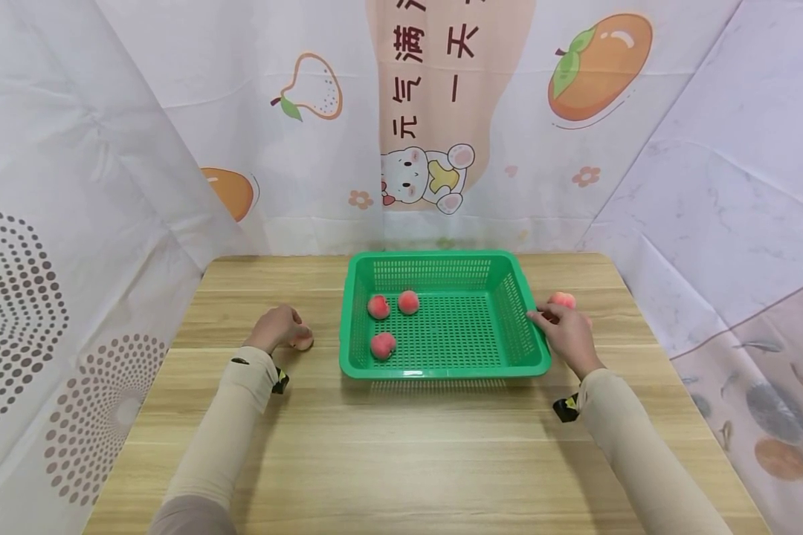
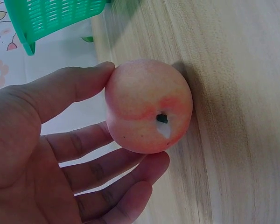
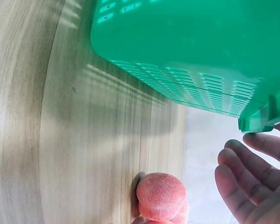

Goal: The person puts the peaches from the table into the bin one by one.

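Observation:
My left hand (image 1: 277, 329) holds a pale pink peach (image 2: 149, 105) close over the table, left of the green basket (image 1: 435, 374). Its thumb lies on one side of the peach and its fingers curl along the other; a small dark stem hole faces the left wrist camera. On the basket's right side, my right hand (image 1: 569, 338) pinches the rim (image 3: 256, 123), thumb over it and forefinger beneath. The other fingers spread loosely below the rim. Three peaches sit in the basket's left part, one being a red-pink peach (image 1: 383, 345).
Right of the basket, a peach (image 1: 562, 299) rests on the wooden table (image 1: 401, 461), with more peach surface partly hidden by the right hand. A printed curtain (image 1: 321, 163) hangs behind the table's back edge, and pale cloths hang at both sides.

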`<state>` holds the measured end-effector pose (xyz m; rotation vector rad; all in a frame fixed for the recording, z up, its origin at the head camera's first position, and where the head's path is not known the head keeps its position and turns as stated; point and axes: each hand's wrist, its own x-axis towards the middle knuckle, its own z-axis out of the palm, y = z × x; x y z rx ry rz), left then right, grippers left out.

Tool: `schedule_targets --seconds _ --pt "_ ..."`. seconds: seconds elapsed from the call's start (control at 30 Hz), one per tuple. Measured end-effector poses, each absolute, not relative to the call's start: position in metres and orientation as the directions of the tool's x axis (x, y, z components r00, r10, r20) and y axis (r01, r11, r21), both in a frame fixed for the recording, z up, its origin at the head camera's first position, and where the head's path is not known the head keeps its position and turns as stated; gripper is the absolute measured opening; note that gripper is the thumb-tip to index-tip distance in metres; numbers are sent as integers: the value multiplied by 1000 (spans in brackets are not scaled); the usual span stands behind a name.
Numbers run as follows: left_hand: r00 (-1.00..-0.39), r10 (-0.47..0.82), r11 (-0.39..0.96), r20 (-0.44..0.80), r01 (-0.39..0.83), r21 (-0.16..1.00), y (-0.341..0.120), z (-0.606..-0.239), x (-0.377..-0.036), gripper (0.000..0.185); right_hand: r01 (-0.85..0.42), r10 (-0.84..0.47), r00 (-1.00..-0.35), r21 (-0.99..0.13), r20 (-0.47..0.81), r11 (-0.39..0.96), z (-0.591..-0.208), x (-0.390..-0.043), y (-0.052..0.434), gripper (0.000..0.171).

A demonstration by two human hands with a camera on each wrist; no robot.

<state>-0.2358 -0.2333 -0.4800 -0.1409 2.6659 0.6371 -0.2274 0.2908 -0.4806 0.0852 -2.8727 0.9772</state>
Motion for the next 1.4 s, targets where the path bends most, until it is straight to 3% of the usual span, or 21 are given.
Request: schedule_targets --seconds 1.4 --pt "-931 -20 882 -364 -188 432 -236 -485 -236 37 -97 -34 -993 -589 117 803 -479 -227 290 44"
